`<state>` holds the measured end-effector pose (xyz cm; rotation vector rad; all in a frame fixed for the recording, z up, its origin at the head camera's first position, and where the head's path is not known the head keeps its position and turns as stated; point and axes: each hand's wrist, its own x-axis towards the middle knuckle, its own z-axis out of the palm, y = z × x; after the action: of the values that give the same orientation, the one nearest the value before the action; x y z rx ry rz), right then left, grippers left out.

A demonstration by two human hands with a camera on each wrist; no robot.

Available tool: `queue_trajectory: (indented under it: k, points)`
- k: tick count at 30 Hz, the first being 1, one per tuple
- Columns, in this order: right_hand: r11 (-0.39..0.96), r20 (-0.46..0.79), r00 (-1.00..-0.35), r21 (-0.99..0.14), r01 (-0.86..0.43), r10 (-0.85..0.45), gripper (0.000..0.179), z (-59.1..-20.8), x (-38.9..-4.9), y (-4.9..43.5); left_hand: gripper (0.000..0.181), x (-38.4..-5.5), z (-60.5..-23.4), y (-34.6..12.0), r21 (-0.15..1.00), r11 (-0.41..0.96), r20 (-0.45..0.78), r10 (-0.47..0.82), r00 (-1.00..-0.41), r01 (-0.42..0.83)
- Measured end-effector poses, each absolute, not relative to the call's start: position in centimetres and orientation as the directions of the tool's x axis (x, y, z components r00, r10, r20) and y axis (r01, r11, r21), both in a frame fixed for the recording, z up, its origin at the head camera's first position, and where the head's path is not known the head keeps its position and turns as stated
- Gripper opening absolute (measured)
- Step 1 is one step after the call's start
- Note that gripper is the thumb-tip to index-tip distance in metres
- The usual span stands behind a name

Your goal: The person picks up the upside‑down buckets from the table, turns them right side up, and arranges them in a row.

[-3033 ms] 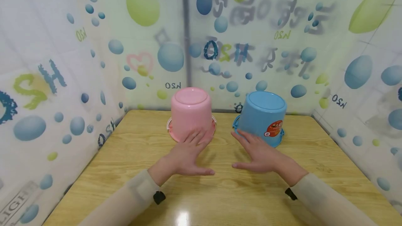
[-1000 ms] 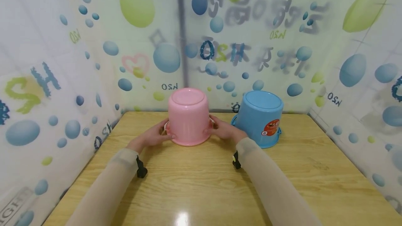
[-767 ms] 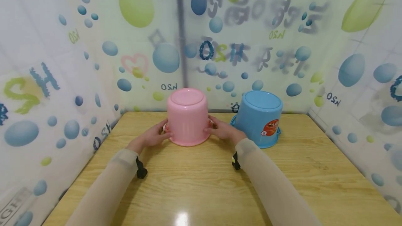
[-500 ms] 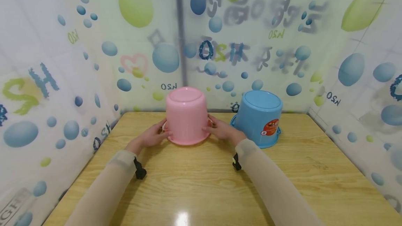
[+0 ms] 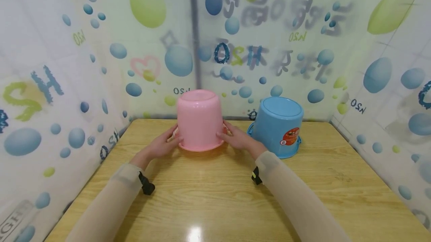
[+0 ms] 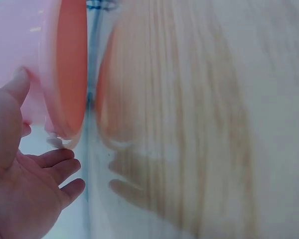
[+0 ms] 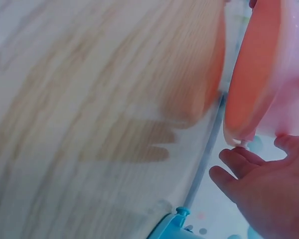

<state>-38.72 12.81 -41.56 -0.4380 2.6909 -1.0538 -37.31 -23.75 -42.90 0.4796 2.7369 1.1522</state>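
Observation:
An upside-down pink bucket [image 5: 199, 116] hangs just above the wooden table [image 5: 215, 193], held between my two hands. My left hand [image 5: 164, 144] grips its left side near the rim, and my right hand [image 5: 235, 139] grips its right side. In the left wrist view the thumb of my left hand [image 6: 20, 189] lies on the wall of the pink bucket [image 6: 65, 64], with a gap between rim and tabletop. The right wrist view shows my right hand [image 7: 269, 194] under the rim of the pink bucket [image 7: 259, 84], which is likewise off the table.
An upside-down blue bucket [image 5: 277, 122] with a red sticker stands on the table just right of my right hand; its handle lug shows as the blue bucket [image 7: 172, 229] in the right wrist view. Bubble-printed curtains [image 5: 67, 66] close in the table's left, back and right sides.
Both hands left the tabletop and took the pink bucket by its sides. In the last half second the bucket rose off the table.

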Motion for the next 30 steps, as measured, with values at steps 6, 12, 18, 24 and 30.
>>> queue_trajectory:
  k: [6, 12, 18, 24, 30]
  points:
    - [0.691, -0.045, -0.936, -0.687, -0.225, -0.35, 0.103, -41.1, -38.0, 12.7, 0.09, -36.7, -42.5, -23.5, 0.746, 0.615, 0.058, 0.325, -0.944, 0.257]
    - [0.677, -0.009, -0.931, -0.689, -0.259, -0.364, 0.103, -40.8, -37.2, 12.8, 0.081, -36.4, -42.3, -23.2, 0.782, 0.547, 0.126, 0.333, -0.935, 0.3]
    - [0.635, 0.02, -0.92, -0.718, -0.286, -0.392, 0.097, -40.6, -36.5, 12.7, 0.073, -36.0, -42.0, -22.9, 0.815, 0.483, 0.185, 0.307, -0.934, 0.32]
    - [0.524, 0.11, -0.901, -0.782, -0.339, -0.419, 0.091, -40.4, -36.1, 12.7, 0.072, -35.5, -41.5, -22.6, 0.835, 0.461, 0.197, 0.258, -0.946, 0.3]
    - [0.404, 0.175, -0.909, -0.852, -0.332, -0.378, 0.084, -40.5, -35.8, 12.9, 0.069, -35.2, -40.7, -22.2, 0.846, 0.42, 0.226, 0.273, -0.935, 0.328]
